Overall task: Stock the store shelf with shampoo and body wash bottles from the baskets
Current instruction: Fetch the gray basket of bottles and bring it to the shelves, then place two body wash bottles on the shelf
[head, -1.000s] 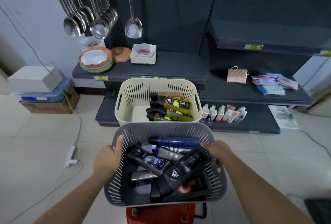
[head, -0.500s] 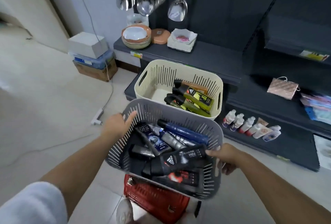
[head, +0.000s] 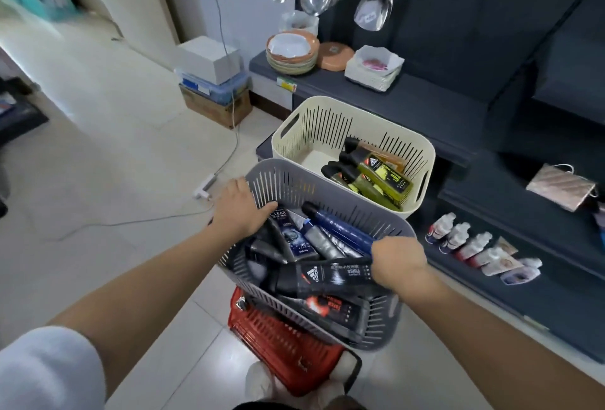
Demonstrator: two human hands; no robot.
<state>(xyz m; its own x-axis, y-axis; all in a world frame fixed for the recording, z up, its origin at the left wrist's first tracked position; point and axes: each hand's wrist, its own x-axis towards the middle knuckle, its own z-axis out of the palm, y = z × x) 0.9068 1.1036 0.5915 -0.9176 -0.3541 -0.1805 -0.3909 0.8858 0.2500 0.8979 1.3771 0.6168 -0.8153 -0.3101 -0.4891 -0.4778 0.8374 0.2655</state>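
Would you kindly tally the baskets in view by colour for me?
Cream basket: 1
Grey basket: 1
Red basket: 1
Total: 3

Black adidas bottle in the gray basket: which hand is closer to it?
Right. The right hand grips the rim of the gray basket beside the adidas bottle; the left hand grips the opposite rim.

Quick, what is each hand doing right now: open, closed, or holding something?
Left hand: closed, holding the gray basket by its left rim.
Right hand: closed, holding its right rim.
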